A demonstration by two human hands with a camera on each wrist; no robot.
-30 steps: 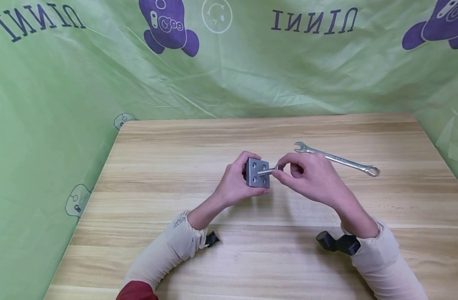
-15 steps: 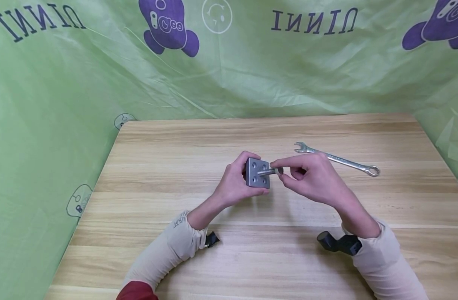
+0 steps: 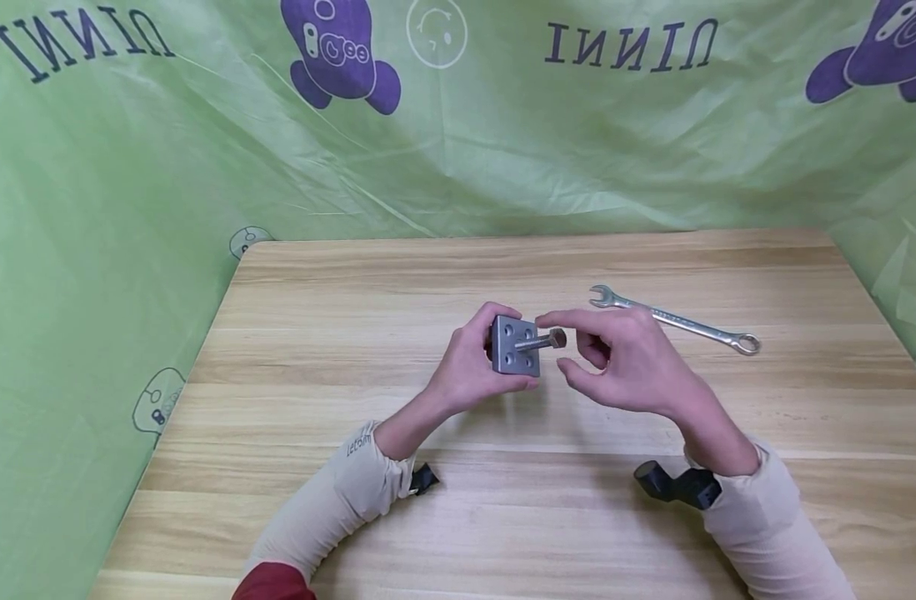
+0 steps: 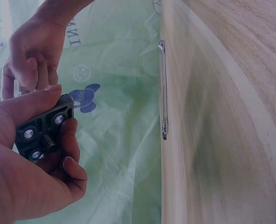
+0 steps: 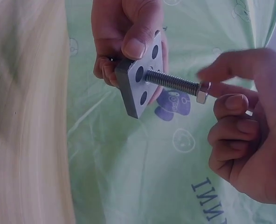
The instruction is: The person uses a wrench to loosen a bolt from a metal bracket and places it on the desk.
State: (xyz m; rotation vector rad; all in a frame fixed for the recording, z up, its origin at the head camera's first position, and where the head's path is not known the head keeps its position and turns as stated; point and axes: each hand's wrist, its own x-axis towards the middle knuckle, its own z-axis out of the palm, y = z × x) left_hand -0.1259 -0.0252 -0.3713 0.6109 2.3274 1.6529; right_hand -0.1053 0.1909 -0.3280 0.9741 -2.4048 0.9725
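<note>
In the head view my left hand grips a grey square plate by its edges, above the table. The plate has several round holes. A hex bolt stands out of its middle, head towards the right hand. My right hand is beside the bolt head, thumb and index finger spread apart, the other fingers curled. In the right wrist view the bolt's long thread shows between plate and head; one finger there is blurred near the head. The left wrist view shows the plate's dark, ribbed back, with the bolt's threaded end visible.
A combination wrench lies on the wooden table behind the right hand. Green printed cloth hangs behind the table and along its sides. Black camera mounts sit on both sleeved wrists.
The right thumb and index finger, which pinched the bolt head a second ago, have spread away from it. The bolt stays in the plate; the left hand has kept its hold.
</note>
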